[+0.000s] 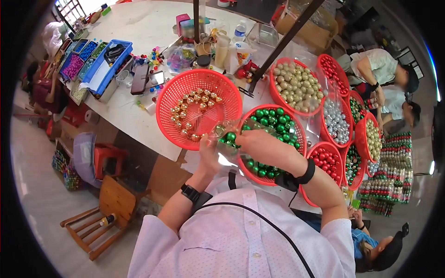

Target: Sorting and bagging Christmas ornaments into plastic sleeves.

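My left hand (208, 154) grips a clear plastic container (220, 130) in front of my chest, with green baubles (230, 136) visible in it. My right hand (257, 142) meets the container from the other side, fingers curled. What lies inside those fingers is hidden. Under my right forearm stands a red plastic basket (301, 135) of shiny green baubles (280, 128). Left of it, nearest my left hand, another red basket (163, 120) holds loose gold baubles (202, 106) scattered over its base.
More red baskets crowd the right: matte gold baubles (295, 87), silver baubles (335, 121), red baubles (325, 163). A dark post (278, 52) rises behind. Blue trays (111, 62) and a phone (157, 78) lie left. A wooden chair (116, 199) stands below. Co-workers (375, 66) sit at right.
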`<action>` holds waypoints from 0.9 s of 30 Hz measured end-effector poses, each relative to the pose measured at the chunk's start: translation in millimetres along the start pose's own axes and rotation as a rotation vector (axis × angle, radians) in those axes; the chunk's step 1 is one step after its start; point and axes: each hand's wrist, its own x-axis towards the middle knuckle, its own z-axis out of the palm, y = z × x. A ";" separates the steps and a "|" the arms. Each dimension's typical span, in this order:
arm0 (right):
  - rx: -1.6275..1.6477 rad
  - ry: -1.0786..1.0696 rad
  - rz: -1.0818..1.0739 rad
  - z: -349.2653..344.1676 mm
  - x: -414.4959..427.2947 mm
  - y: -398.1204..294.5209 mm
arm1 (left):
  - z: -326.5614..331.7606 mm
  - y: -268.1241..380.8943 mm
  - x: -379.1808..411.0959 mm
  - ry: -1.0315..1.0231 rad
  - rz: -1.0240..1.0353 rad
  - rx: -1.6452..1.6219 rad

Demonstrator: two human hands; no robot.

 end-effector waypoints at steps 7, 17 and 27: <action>0.265 -0.103 0.042 7.2 17.8 14.5 | -10.0 1.8 2.0 -0.067 0.247 0.458; 0.399 -0.221 0.215 44.4 36.9 33.1 | -2.9 -0.6 10.5 0.021 -0.047 -0.035; 0.588 -0.150 0.439 47.7 24.6 37.1 | -13.6 -19.1 12.8 0.087 -0.171 -0.184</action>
